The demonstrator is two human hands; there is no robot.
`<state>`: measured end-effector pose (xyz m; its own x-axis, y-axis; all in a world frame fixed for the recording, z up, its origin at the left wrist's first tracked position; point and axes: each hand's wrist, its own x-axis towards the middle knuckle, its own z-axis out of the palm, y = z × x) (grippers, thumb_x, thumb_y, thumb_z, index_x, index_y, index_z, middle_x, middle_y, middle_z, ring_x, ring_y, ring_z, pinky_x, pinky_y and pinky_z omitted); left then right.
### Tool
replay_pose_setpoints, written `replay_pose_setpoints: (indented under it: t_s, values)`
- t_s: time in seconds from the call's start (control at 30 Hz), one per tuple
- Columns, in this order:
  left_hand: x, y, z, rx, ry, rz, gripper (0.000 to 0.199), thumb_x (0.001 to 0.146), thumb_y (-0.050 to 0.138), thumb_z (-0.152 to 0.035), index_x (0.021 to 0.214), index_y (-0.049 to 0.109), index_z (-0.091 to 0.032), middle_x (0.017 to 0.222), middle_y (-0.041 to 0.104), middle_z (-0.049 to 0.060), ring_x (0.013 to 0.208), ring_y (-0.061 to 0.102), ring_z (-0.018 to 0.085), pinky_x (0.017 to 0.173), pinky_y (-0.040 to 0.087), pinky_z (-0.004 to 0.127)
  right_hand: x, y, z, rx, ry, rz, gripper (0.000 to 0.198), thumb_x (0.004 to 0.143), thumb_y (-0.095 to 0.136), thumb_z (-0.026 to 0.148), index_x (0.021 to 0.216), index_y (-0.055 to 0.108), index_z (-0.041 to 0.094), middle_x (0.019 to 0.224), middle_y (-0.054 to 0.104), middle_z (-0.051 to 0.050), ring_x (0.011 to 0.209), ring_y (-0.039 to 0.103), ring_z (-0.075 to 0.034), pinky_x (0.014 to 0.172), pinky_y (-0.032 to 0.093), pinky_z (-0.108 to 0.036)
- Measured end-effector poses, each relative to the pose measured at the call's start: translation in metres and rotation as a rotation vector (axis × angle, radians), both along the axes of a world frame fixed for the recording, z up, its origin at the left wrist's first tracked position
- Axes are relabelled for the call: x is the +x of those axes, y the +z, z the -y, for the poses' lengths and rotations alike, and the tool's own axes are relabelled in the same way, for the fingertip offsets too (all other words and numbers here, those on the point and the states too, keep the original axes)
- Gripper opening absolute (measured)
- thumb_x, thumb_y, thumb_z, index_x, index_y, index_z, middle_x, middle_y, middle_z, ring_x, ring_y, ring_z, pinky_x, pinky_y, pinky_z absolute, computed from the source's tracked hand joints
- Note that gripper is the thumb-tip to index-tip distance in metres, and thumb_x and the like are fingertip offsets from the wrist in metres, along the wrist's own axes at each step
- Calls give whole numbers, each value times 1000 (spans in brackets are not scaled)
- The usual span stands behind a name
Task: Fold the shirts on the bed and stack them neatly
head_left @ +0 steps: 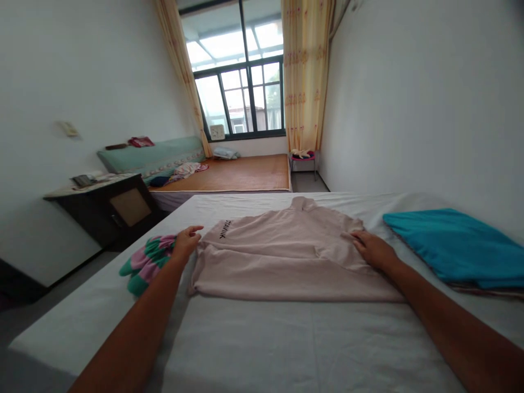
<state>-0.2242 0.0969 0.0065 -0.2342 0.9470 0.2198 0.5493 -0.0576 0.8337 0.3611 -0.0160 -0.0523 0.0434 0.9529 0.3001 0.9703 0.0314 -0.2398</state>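
Note:
A pale pink shirt (270, 267) with dark lettering on its left sleeve lies spread on the white-sheeted bed (245, 344), its collar pointing away from me. My left hand (187, 243) is at the shirt's left edge by the lettered sleeve, index finger stretched out and fingers apart. Whether it touches the cloth is hard to make out. On the other side, my right hand (374, 250) pinches the fabric near the right sleeve, which is bunched at the fingertips. Just beyond my left forearm lies a crumpled pink and green cloth (149, 259).
Folded blue cloth (454, 245) lies on the bed at the right, over other fabric. Past the bed are a dark cabinet (123, 210) and a second bed with a brown mat (245, 172). A small stool (305, 156) stands below the curtain (305, 82).

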Motion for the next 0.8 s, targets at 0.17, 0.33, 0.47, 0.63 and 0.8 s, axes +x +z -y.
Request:
replay_pose_setpoints:
  t_s: [0.17,0.33,0.47,0.63,0.8]
  values:
    - [-8,-1,-43,-61,-127,-361,51,67,53,-38,111,67,-16,95,71,8,90,65,25,73,50,31,7,40,-25,52,-40,31,36,89,44,31,116,62,19,120,64,-11,115,55,-27,101,38,-39]
    - [6,-11,-77,-80,-240,-485,48,63,60,-39,105,67,-15,122,64,14,119,54,31,97,43,35,20,43,-70,-76,-241,-41,43,89,45,35,122,60,11,120,63,-19,113,58,-29,95,42,-40]
    - [21,-21,-90,-89,-269,-505,48,65,61,-37,108,65,-17,126,62,14,122,52,30,101,39,36,23,25,-90,-100,-238,-49,42,84,54,38,116,63,14,113,68,-15,102,64,-25,84,47,-31]
    - [30,-24,-100,-79,-318,-448,58,58,66,-29,116,63,-19,119,66,12,116,57,31,99,41,37,49,25,-87,-82,-267,-11,25,80,56,31,98,70,21,99,72,-9,94,65,-23,79,47,-31]
    - [39,-21,-106,-53,-377,-256,43,51,70,-26,94,71,-23,113,70,8,116,57,29,99,41,38,64,33,-98,-73,-274,27,29,75,62,28,100,70,18,107,70,-13,100,62,-27,84,46,-37]
